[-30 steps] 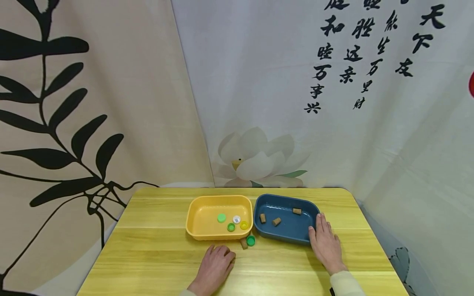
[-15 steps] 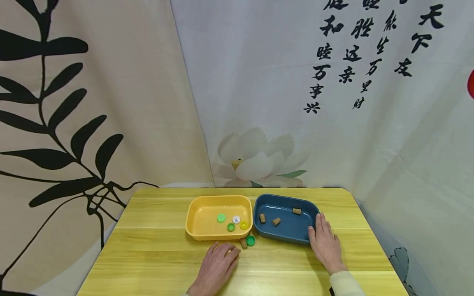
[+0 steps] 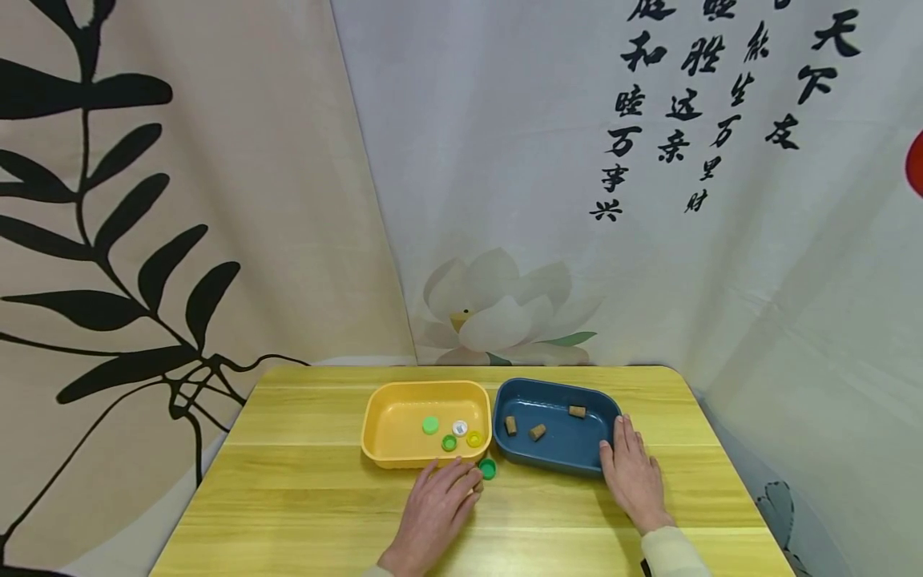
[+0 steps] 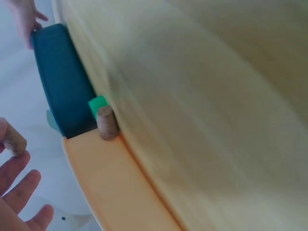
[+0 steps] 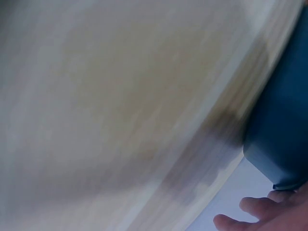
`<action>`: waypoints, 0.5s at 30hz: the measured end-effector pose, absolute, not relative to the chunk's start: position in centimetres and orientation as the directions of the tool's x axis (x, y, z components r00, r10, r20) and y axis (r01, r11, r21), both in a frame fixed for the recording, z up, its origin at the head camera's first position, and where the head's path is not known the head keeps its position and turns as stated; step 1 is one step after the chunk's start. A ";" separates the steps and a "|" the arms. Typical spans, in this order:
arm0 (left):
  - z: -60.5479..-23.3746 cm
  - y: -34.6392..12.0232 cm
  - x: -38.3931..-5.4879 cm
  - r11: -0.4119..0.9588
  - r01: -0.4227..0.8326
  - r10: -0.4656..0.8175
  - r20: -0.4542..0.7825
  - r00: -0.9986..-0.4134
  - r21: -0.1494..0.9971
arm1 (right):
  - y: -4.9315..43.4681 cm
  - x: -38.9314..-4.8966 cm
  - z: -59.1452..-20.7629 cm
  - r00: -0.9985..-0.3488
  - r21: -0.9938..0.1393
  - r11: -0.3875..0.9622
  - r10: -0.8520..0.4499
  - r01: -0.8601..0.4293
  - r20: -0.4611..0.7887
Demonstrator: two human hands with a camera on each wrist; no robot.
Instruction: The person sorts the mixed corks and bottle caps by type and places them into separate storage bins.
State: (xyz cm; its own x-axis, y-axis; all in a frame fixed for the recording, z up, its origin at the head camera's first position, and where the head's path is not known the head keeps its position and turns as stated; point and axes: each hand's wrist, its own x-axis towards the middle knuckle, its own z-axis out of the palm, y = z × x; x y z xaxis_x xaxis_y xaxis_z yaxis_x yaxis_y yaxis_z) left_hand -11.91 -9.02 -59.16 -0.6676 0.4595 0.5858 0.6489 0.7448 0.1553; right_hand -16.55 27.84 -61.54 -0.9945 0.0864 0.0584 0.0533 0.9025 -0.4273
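While the left hand (image 3: 436, 513) pinches a brown cork (image 4: 15, 141) between its fingertips, just in front of the near right corner of the yellow tray (image 3: 392, 463), the right hand (image 3: 634, 481) rests with extended fingers against the right end of the blue tray (image 3: 555, 462), its thumb at the near right corner. It grips no loose piece. In the left wrist view a second cork (image 4: 107, 123) sits outside the yellow tray, at the corner next to the blue one, with a loose green cap (image 3: 487, 469) just beside it on the table (image 3: 288, 497).

Both trays stand side by side near the table's far edge. Inside the yellow one, a light green cap (image 3: 430, 425) lies around the middle, a white cap (image 3: 460, 428) towards the right edge, a darker green cap (image 3: 449, 442) near the near edge and a yellow cap (image 3: 474, 439) by the near right corner. Inside the blue one, one cork (image 3: 510, 425) lies by the left edge, another cork (image 3: 538, 433) left of centre, and a further cork (image 3: 577, 411) nearer the far edge, right of centre. Behind the table hangs a cloth (image 3: 505, 160) printed with dark characters and a pale flower.
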 end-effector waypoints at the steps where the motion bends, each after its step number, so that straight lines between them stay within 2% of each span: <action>1: -59.1 -8.8 -12.0 0.743 0.651 0.457 0.591 -0.664 0.156 | 27.8 -16.6 -61.5 -0.995 -0.426 0.903 0.087 0.055 0.056; 15: -56.3 -5.5 -14.4 0.713 0.689 0.469 0.640 -0.609 0.133 | 27.8 -16.6 -61.5 -0.995 -0.422 0.905 0.089 0.063 0.043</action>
